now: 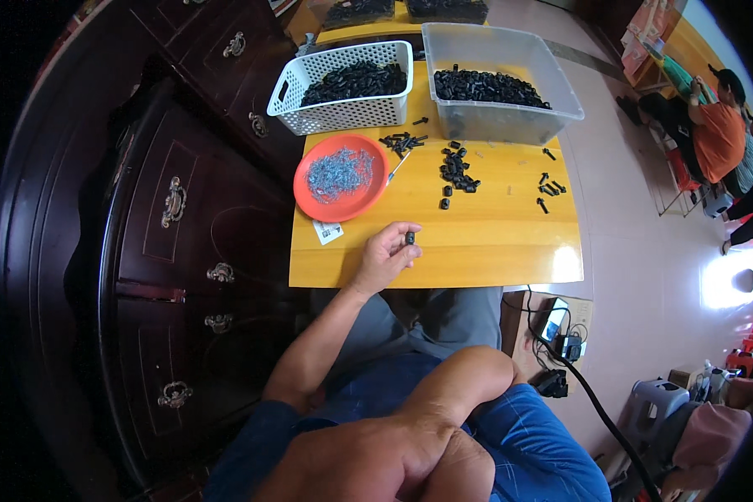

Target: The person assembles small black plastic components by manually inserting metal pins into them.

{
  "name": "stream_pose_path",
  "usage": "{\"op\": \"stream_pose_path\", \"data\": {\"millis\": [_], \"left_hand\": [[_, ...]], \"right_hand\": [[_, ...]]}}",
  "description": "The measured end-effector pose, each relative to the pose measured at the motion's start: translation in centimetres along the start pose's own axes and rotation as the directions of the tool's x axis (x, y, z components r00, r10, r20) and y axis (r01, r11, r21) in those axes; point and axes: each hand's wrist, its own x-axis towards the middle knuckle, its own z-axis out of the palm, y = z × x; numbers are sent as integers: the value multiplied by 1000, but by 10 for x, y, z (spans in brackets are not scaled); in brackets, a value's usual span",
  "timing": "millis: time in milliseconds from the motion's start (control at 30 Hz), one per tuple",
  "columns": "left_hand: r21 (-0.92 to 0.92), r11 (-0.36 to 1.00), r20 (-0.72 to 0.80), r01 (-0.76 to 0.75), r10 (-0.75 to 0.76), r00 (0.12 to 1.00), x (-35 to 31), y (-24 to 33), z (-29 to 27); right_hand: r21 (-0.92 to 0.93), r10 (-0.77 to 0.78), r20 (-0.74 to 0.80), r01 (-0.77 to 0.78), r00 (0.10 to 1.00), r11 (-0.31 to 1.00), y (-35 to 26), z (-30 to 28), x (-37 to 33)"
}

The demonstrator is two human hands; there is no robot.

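My left hand (pixel 385 258) is over the front edge of the yellow table, closed with a small black cylindrical plastic part (pixel 410 238) between thumb and fingers. My right hand (pixel 343 456) is raised close to the camera at the bottom, its arm bent at the elbow; its fingers cannot be made out. Beyond the left hand stands an orange-red plate (pixel 307 201) with a heap of thin silvery metal pieces (pixel 340 174). A loose cluster of short black parts (pixel 458 171) lies mid-table, and longer black pieces (pixel 403 142) lie beside the plate.
A white perforated basket (pixel 343 117) and a clear plastic bin (pixel 510 125), both with many black parts, stand at the back. Several black pieces (pixel 547 189) lie at the right. Dark wooden drawers (pixel 167 251) flank the left. A black cable (pixel 598 402) hangs right; people (pixel 715 138) sit beyond.
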Motion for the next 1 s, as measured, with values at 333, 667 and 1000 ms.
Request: {"op": "stream_pose_path", "data": {"millis": [333, 667, 1000], "left_hand": [[-19, 997, 6, 80, -80, 997, 4, -4, -1], [-18, 995, -6, 101, -101, 995, 4, 2, 0], [-21, 994, -28, 110, -111, 993, 5, 1, 0]], "right_hand": [[350, 287, 309, -389, 907, 852, 17, -23, -12], [220, 209, 209, -254, 955, 942, 38, -19, -21], [191, 417, 286, -478, 863, 857, 20, -34, -29]]}}
